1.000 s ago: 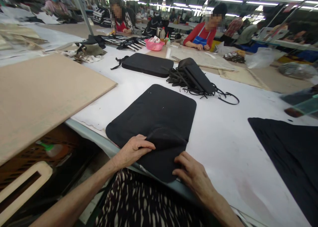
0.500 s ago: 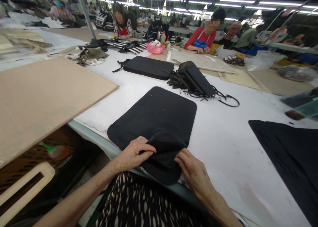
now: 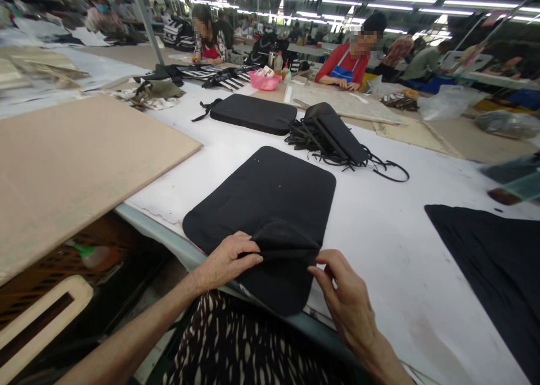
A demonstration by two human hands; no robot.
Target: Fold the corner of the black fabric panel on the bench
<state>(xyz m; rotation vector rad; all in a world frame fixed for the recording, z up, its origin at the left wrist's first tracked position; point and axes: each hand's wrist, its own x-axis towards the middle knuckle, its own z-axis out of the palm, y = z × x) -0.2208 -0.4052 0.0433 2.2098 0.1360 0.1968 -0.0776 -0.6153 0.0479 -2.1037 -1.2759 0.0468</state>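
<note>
A stack of black rounded fabric panels lies on the white table in front of me, its near end hanging over the table edge. My left hand pinches the near corner of the top panel and folds it back. My right hand hovers just right of the folded corner, thumb and fingers curled and apart, holding nothing.
A brown board lies at the left. Further back sit a second black panel stack, a pile of black straps and a pink basket. Black cloth covers the right. Two people work across the table.
My right hand has come off the panel's near edge and moved slightly right. The left hand keeps the top corner folded back, lifted a little more.
</note>
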